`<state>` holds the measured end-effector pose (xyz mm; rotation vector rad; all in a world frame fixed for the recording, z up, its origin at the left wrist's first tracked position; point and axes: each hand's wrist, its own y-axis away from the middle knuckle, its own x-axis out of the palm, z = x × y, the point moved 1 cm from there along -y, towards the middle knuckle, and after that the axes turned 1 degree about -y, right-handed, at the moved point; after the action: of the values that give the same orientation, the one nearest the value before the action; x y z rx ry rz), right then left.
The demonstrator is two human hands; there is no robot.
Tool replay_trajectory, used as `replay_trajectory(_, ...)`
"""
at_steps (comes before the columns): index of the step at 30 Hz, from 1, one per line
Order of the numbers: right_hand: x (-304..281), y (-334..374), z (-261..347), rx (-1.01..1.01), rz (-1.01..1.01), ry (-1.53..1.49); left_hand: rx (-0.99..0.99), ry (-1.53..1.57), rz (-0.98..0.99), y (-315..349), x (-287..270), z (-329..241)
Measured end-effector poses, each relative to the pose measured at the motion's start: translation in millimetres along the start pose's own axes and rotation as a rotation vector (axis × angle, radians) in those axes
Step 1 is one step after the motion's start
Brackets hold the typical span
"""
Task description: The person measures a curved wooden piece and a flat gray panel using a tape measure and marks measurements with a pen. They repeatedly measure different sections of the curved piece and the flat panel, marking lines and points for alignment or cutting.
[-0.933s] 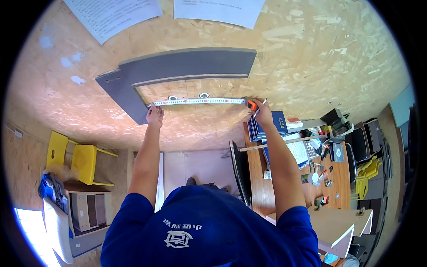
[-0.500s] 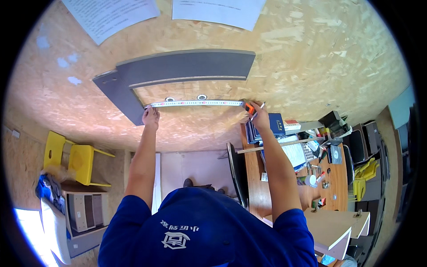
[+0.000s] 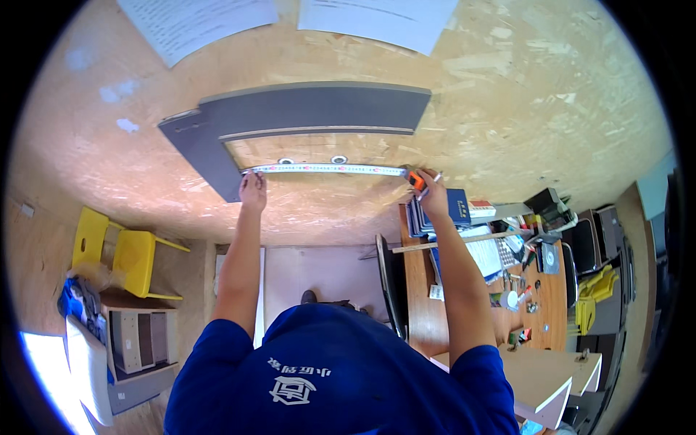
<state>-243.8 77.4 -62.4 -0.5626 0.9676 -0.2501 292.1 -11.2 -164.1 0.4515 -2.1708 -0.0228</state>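
Observation:
A dark grey L-shaped panel [image 3: 312, 109] lies against the wood-chip wall in front of me. Across the opening below its long arm runs a pale tape blade [image 3: 326, 169], pulled out straight. My left hand [image 3: 253, 192] pinches the blade's end at the panel's short arm, fingers closed. At the other end my right hand [image 3: 435, 201] is wrapped round an orange and black tape measure [image 3: 415, 180]. A thin white pen-like stick [image 3: 438, 177] also pokes out of that hand. Two round metal-rimmed holes, one of them a right-hand hole [image 3: 338, 159], show just above the blade.
On the right, a wooden desk [image 3: 428, 319] carries books [image 3: 457, 206], papers and small tools. A black chair [image 3: 391, 286] stands at its left side. Yellow chairs [image 3: 134, 264] and a small cabinet [image 3: 138, 341] are at the left. Printed sheets [image 3: 377, 22] hang on the wall.
The whole view has shifted slightly, so things appear a little farther right. Both hands keep nearly the same places along the panel, and the blade stays stretched between them.

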Motion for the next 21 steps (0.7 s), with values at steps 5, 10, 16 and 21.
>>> replay_trajectory(5,-1,3,0,0.06,0.03,-0.02,-0.017,-0.023,-0.058,2,4,2)
replay_trajectory(10,1,4,2,0.053,-0.004,-0.002,0.01,-0.048,-0.021,-2,-1,1)
replay_trajectory(16,-6,6,-3,0.033,-0.007,0.01,-0.043,-0.18,-0.107,4,-2,-1)
replay_trajectory(21,-11,2,-8,-0.01,-0.019,0.022,0.001,-0.365,-0.104,6,-5,-11)
